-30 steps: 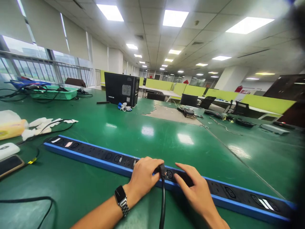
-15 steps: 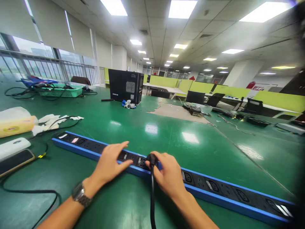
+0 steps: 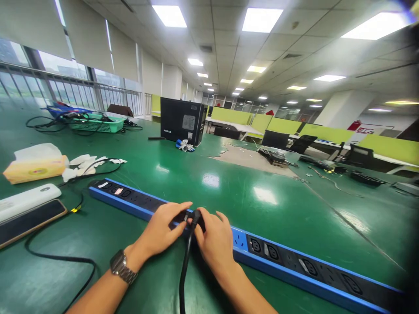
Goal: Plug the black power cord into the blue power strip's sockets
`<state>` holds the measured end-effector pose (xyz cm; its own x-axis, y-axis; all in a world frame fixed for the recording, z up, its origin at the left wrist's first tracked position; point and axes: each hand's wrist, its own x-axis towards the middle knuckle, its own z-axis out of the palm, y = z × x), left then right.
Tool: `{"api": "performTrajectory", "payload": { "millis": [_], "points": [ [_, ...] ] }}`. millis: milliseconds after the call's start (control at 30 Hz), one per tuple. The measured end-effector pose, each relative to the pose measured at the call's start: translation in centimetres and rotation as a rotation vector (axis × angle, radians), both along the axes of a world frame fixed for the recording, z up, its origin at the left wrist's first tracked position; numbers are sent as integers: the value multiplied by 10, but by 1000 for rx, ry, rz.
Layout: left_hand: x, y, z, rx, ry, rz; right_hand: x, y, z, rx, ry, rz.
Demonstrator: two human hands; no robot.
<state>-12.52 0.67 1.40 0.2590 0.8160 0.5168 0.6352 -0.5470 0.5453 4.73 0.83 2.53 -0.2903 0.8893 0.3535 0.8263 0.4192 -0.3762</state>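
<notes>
Two hands meet on one socket of the power strip (image 3: pixel 294 261), which lies slantwise across the desk (image 3: pixel 229 187), running from its left side toward the near right corner.

- Progress, as a judgement: the plug (image 3: pixel 196 215) stands at a socket about a third of the way along the strip from its left end. Fingers hide the seam between plug and socket, so it's unclear whether the plug is fully seated. Several sockets to the right show empty.
- Right hand (image 3: pixel 214 240): palm down, fingers curled over and clenched around the plug body, wrist low, forearm coming in from the near edge.
- Left hand (image 3: pixel 162 229): watch (image 3: pixel 121 267) on the wrist, palm down on the strip, thumb and fingers stretched toward the plug. Can't tell if the tips pinch it or only press the strip.
- Cable (image 3: pixel 183 270): black, trails from the plug straight back to the near edge, between the forearms.
- Tissue pack (image 3: pixel 36 163) sits toward the left edge, well apart.
</notes>
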Motion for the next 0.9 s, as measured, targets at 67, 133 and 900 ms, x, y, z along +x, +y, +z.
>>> {"api": "performTrajectory", "payload": {
  "millis": [67,133,900],
  "points": [
    [4,-2,0,3,51,-101,7,-3,0,-25,49,48],
    [9,-2,0,2,73,-143,20,-5,1,-83,72,146],
    [139,-7,8,-99,117,-52,154,-33,-9,-14,352,-69]
  ]
}}
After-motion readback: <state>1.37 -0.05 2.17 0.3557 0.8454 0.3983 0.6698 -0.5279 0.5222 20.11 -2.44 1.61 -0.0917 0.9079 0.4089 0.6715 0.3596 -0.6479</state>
